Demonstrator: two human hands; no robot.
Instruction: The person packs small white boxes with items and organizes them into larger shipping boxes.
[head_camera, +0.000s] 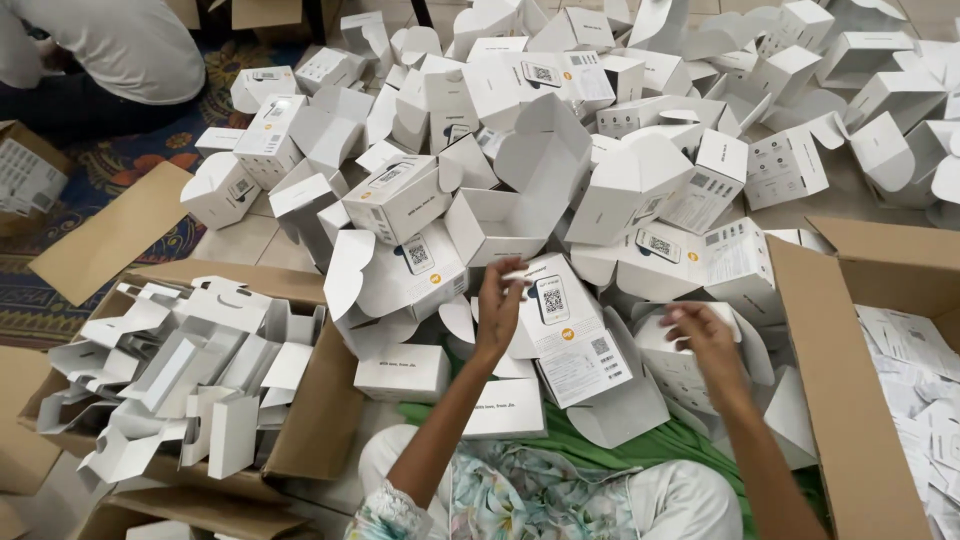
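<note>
My left hand (500, 312) is raised in front of me, its fingertips pinching the top edge of a flattened white carton (562, 325) with a printed label. My right hand (703, 335) rests on the rounded flap of another white box (672, 372) just to the right; whether it grips it I cannot tell. A big heap of open white cartons (520, 200) spreads over the floor beyond both hands. Two closed white boxes (405, 372) lie near my knees on green cloth (590, 440).
A cardboard box (300, 420) at left holds several white folded inserts (180, 370). Another cardboard box (830, 400) at right holds white paper leaflets (920, 390). A loose cardboard sheet (110, 235) lies on the patterned carpet. Another person (110, 45) sits at top left.
</note>
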